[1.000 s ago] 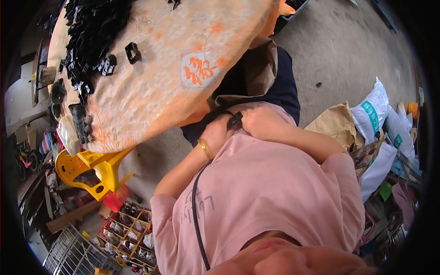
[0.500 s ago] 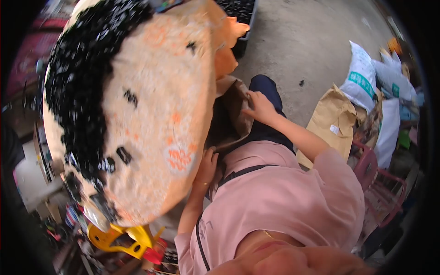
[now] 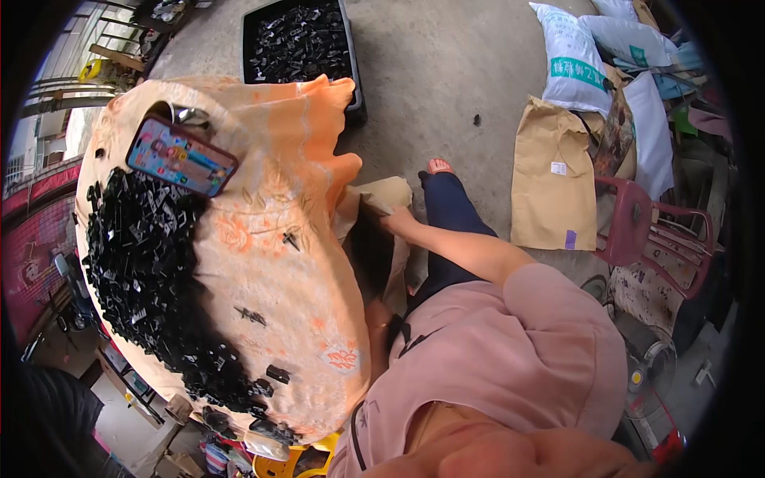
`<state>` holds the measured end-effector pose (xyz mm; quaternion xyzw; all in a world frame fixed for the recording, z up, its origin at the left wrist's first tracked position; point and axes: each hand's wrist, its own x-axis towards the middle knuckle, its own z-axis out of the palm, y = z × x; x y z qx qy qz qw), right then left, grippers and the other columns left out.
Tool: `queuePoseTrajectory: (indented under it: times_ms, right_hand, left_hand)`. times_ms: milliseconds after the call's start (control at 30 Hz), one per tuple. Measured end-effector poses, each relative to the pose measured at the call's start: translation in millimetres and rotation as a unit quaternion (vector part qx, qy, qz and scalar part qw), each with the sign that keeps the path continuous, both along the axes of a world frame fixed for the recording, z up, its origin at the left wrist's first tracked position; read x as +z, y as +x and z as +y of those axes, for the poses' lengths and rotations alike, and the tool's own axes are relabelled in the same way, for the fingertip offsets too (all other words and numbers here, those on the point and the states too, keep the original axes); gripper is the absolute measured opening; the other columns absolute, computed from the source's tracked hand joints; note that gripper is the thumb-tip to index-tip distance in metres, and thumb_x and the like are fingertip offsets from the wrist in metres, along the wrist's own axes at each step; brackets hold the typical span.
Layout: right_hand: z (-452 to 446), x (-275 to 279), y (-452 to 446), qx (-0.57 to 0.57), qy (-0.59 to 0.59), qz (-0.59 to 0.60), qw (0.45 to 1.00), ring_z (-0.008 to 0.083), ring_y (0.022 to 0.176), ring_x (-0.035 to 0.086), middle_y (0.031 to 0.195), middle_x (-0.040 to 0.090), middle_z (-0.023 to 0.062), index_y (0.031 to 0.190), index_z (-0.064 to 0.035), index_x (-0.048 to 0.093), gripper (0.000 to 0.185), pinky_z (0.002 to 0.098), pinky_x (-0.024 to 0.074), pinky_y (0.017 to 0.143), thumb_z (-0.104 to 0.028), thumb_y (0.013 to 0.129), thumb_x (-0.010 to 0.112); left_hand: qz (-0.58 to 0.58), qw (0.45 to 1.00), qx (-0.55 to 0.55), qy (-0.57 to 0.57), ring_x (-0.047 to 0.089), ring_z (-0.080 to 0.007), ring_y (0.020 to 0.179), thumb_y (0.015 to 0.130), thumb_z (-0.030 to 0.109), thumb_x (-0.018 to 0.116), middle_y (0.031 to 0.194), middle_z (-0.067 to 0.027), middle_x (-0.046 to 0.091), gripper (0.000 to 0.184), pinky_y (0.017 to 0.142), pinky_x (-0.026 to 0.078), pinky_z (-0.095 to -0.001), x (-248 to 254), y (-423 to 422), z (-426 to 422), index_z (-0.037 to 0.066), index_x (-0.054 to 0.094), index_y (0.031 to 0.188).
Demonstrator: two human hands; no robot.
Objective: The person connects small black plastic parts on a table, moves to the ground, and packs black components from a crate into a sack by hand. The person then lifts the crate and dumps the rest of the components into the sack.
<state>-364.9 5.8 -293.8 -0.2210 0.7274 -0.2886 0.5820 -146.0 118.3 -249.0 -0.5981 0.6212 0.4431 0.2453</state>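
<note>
My right hand (image 3: pixel 398 223) grips the upper edge of an open brown paper bag (image 3: pixel 390 193), which stands between the table and my leg. My left hand (image 3: pixel 378 317) is low beside the table edge, near the bag's lower side; its fingers are mostly hidden. The inside of the bag looks dark. On the round table with an orange patterned cloth (image 3: pixel 279 334) lies a long heap of small black plastic parts (image 3: pixel 151 271). A few loose black parts (image 3: pixel 277 374) rest nearer to me.
A phone (image 3: pixel 182 155) lies at the table's far end. Beyond it, a black bin (image 3: pixel 299 44) of black parts stands on the floor. To the right are a flat brown paper bag (image 3: pixel 554 179), white sacks (image 3: pixel 570 60), a dark red chair (image 3: pixel 625 219) and a fan (image 3: pixel 649 362).
The view has swung, bringing the phone and bin into sight. From my waist, my hands have moved apart to the bag. My right hand now holds its far rim, and my left is lower.
</note>
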Motion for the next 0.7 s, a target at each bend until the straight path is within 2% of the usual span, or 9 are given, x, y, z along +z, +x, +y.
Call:
queuePoseTrajectory:
  times_ms: [100, 167, 200, 233, 333, 433, 500, 633, 700]
  right_hand:
    - [-12, 35, -29, -0.036, 0.036, -0.058, 0.997, 0.0232, 0.079, 0.059, 0.082, 0.063, 0.0130, 0.098, -0.0029, 0.061, 0.031, 0.0325, 0.0439, 0.070, -0.007, 0.068, 0.058]
    - [-17, 34, -54, -0.093, 0.004, -0.121, 0.988, 0.0192, 0.076, 0.057, 0.081, 0.062, 0.0096, 0.098, -0.0019, 0.061, 0.031, 0.0303, 0.0428, 0.069, -0.002, 0.068, 0.056]
    - [-24, 44, -66, -0.108, -0.011, -0.145, 0.984, 0.0190, 0.076, 0.057, 0.080, 0.062, 0.0096, 0.098, -0.0014, 0.061, 0.031, 0.0302, 0.0427, 0.069, -0.002, 0.068, 0.056]
    - [-35, 62, -85, -0.122, -0.028, -0.166, 0.978, 0.0188, 0.077, 0.057, 0.080, 0.062, 0.0096, 0.098, -0.0009, 0.062, 0.030, 0.0302, 0.0427, 0.069, -0.002, 0.068, 0.056]
    - [-78, 98, -132, -0.082, -0.073, -0.133, 0.985, 0.0181, 0.080, 0.057, 0.084, 0.063, 0.0100, 0.098, -0.0005, 0.062, 0.031, 0.0293, 0.0430, 0.073, -0.001, 0.068, 0.056]
    - [-111, 165, -205, -0.054, -0.122, -0.122, 0.984, 0.0174, 0.081, 0.057, 0.087, 0.063, 0.0098, 0.099, 0.0005, 0.061, 0.032, 0.0286, 0.0433, 0.073, -0.001, 0.068, 0.057]
    - [-122, 194, -254, -0.080, -0.150, -0.135, 0.976, 0.0165, 0.080, 0.057, 0.087, 0.063, 0.0095, 0.098, 0.0014, 0.061, 0.030, 0.0282, 0.0436, 0.072, -0.001, 0.068, 0.058]
    - [-152, 236, -354, -0.175, -0.106, -0.142, 0.969, 0.0184, 0.082, 0.057, 0.094, 0.060, 0.0083, 0.098, -0.0002, 0.061, 0.027, 0.0276, 0.0442, 0.074, -0.001, 0.071, 0.057]
    - [-162, 254, -393, -0.201, -0.171, -0.034, 0.964, 0.0201, 0.082, 0.056, 0.098, 0.058, 0.0095, 0.101, -0.0005, 0.059, 0.028, 0.0289, 0.0451, 0.070, -0.006, 0.073, 0.060]
  left_hand:
    - [-0.037, 0.999, 0.019, -0.018, 0.057, -0.0398, 0.087, 0.075, 0.025, 0.055, 0.088, -0.0262, 0.059, 0.031, 0.075, 0.046, -0.0452, 12, -19, 9, 0.003, 0.061, 0.097]
    - [-0.054, 0.997, 0.013, -0.045, 0.057, -0.0411, 0.083, 0.074, 0.018, 0.056, 0.083, -0.0243, 0.059, 0.024, 0.071, 0.046, -0.0459, 59, -62, -11, 0.002, 0.062, 0.091]
    - [0.026, 0.990, 0.051, -0.129, 0.056, -0.0417, 0.082, 0.073, 0.016, 0.056, 0.082, -0.0254, 0.058, 0.022, 0.069, 0.046, -0.0456, 70, -73, -16, 0.001, 0.062, 0.088]
    - [0.041, 0.989, 0.083, -0.111, 0.057, -0.0404, 0.082, 0.072, 0.013, 0.056, 0.082, -0.0250, 0.059, 0.020, 0.070, 0.046, -0.0443, 96, -91, -33, 0.000, 0.062, 0.086]
    - [0.091, 0.985, 0.033, -0.139, 0.058, -0.0374, 0.081, 0.073, 0.010, 0.055, 0.082, -0.0233, 0.059, 0.019, 0.070, 0.046, -0.0413, 141, -139, -58, 0.001, 0.063, 0.089]
    - [0.141, 0.971, -0.018, -0.192, 0.056, -0.0385, 0.073, 0.071, 0.005, 0.053, 0.076, -0.0209, 0.058, 0.016, 0.065, 0.045, -0.0446, 193, -200, -95, -0.001, 0.060, 0.085]
    - [0.139, 0.973, -0.055, -0.175, 0.056, -0.0380, 0.072, 0.070, 0.006, 0.055, 0.074, -0.0196, 0.057, 0.017, 0.064, 0.044, -0.0446, 218, -241, -118, 0.000, 0.060, 0.085]
    - [0.185, 0.947, -0.147, -0.217, 0.057, -0.0352, 0.069, 0.069, 0.007, 0.056, 0.073, -0.0174, 0.058, 0.020, 0.062, 0.045, -0.0432, 235, -316, -194, 0.005, 0.062, 0.088]
    - [0.219, 0.928, -0.194, -0.230, 0.058, -0.0333, 0.069, 0.069, 0.008, 0.056, 0.074, -0.0157, 0.060, 0.021, 0.061, 0.046, -0.0428, 234, -351, -233, 0.009, 0.064, 0.088]
